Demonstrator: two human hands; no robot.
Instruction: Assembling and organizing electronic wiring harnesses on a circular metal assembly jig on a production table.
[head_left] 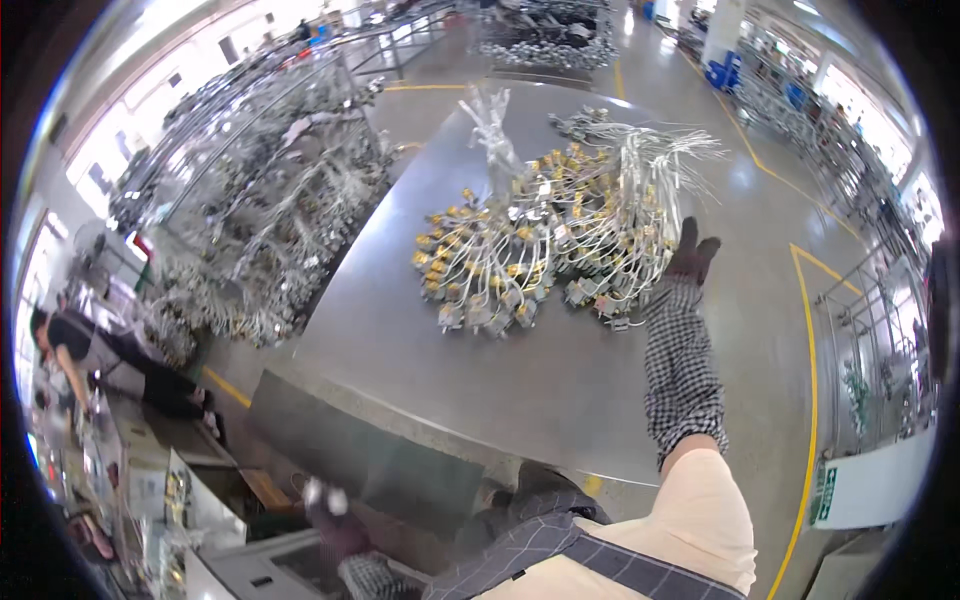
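My right hand (692,252), in a dark glove below a black-and-white checked sleeve, reaches over the right edge of the metal table (430,350). Its fingers are apart, beside a large heap of wire harnesses (600,230). These have white cables, yellowish and grey connectors, and loose wire ends hanging to the right. Another harness bundle (480,265) fans out to the left, with its cables gathered upward. Low at the left, my left hand (342,532) is blurred over a grey box-like unit (270,570). Small whitish pieces show at its fingers; whether it grips them is unclear.
Racks hung with many harnesses (280,210) stand left of the table. A co-worker (120,360) leans over a bench at the far left. Yellow floor lines (808,400) and more racks (880,330) lie to the right. Blue bins (722,72) stand farther back.
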